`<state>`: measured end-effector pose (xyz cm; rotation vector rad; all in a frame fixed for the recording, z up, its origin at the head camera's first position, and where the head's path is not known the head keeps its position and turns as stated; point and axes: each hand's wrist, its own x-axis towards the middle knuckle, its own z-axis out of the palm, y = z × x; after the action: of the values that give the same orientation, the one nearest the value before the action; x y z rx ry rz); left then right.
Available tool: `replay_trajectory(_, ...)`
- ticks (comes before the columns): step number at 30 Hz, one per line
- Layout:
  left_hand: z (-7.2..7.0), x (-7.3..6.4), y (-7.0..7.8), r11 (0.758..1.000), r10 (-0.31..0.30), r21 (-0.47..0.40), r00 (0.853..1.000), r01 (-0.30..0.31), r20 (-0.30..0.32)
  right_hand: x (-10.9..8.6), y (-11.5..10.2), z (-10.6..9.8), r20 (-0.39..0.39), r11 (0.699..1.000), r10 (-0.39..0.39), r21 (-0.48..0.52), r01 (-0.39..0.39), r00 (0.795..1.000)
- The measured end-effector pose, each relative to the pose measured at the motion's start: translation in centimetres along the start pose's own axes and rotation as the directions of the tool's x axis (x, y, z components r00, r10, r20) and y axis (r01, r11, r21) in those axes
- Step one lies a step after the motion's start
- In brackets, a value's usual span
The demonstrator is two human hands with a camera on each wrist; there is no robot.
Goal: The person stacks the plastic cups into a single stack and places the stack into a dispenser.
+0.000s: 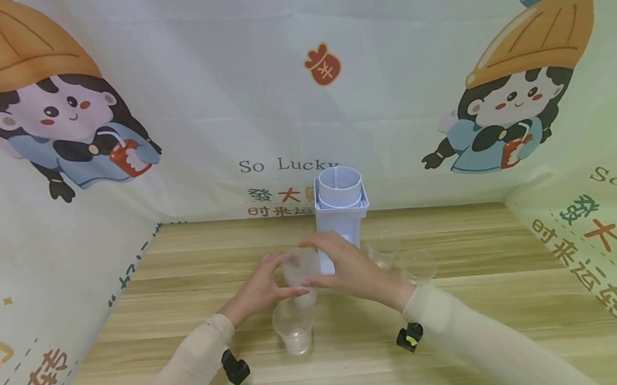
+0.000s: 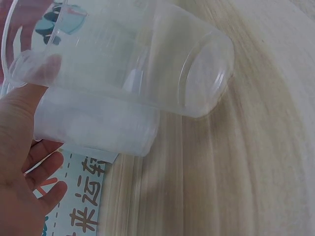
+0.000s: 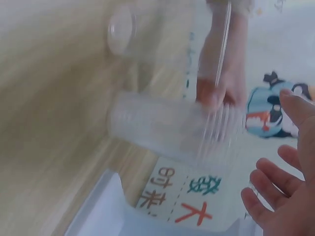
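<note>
A stack of clear plastic cups stands upright between my hands, its ridged rims showing in the right wrist view. My left hand grips it near the rims, thumb on the near side. My right hand curves around the other side; in the right wrist view its fingers are spread, with a gap to the cups. Closer to me, a single clear cup stands on the table, large in the left wrist view. Just behind the right hand rises a pale lavender holder with a round tube on top.
Two more clear cups, one farther back and one nearer, stand right of the holder, partly hidden by my right arm. The wood-grain table is bounded by printed cloth walls at the back and sides.
</note>
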<state>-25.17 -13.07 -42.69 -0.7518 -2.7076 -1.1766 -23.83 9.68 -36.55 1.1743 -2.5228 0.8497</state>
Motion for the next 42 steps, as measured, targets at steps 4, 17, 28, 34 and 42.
replay_trajectory(4, 0.0, 0.1, -0.1, 1.0, 0.013, -0.013, 1.0, -0.013, -0.004, -1.2, -1.2, 0.0, -0.028, 0.999, -0.047, -0.001, 0.047, 0.998)
replay_trajectory(17, 0.2, 0.0, -0.1, 1.0, 0.024, 0.013, 1.0, -0.024, 0.003, -4.0, -3.0, 1.9, -0.117, 0.986, -0.066, -0.16, 0.047, 0.991)
replay_trajectory(28, 0.3, 0.1, -0.3, 0.999, 0.034, 0.025, 0.999, -0.033, -0.021, -5.1, -3.5, 3.2, -0.054, 0.988, -0.014, -0.157, 0.005, 0.998)
replay_trajectory(34, 0.2, 0.1, -0.3, 0.999, 0.025, 0.036, 1.0, -0.024, -0.013, -5.3, -3.6, 3.8, -0.041, 0.989, 0.016, -0.144, -0.021, 0.999)
replay_trajectory(42, 0.2, 0.1, -0.2, 1.0, 0.013, 0.019, 1.0, -0.013, -0.002, -5.4, -3.9, 4.5, -0.054, 0.985, 0.024, -0.172, -0.033, 0.998)
